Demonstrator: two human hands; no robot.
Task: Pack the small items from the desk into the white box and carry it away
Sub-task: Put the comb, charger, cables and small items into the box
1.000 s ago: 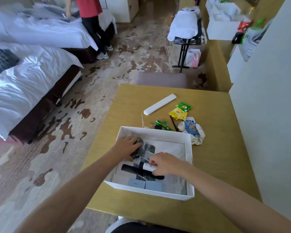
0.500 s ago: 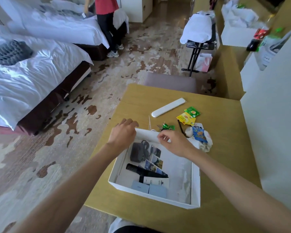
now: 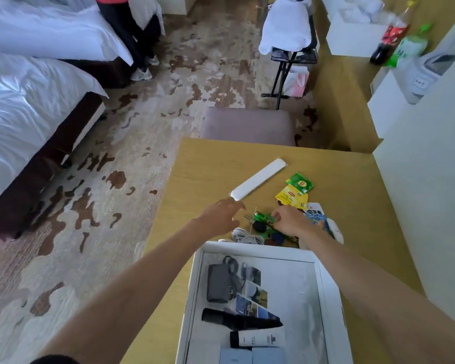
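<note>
The white box (image 3: pixel 329 292) sits on the wooden desk (image 3: pixel 210 169) near me, holding a grey charger (image 3: pixel 217 283), a black comb (image 3: pixel 237 320), a white tube (image 3: pixel 258 338) and photo cards. Beyond its far rim lie a white cable (image 3: pixel 244 236), a green packet (image 3: pixel 263 218), yellow and green tea bags (image 3: pixel 294 191), a blue packet (image 3: pixel 317 219) and a long white case (image 3: pixel 258 178). My left hand (image 3: pixel 218 219) hovers open by the case's near end. My right hand (image 3: pixel 290 220) has its fingertips on the green packet; a firm grip is not visible.
A grey stool (image 3: pixel 247 126) stands past the desk's far edge. Two beds (image 3: pixel 24 111) are to the left, with a person standing by the far one. A folding rack (image 3: pixel 289 30) with white cloth, a pink bag, bottles and a white wall lie to the right.
Both hands left the inside of the box and reached forward to the pile of small items beyond it. The comb and tube stay in the box.
</note>
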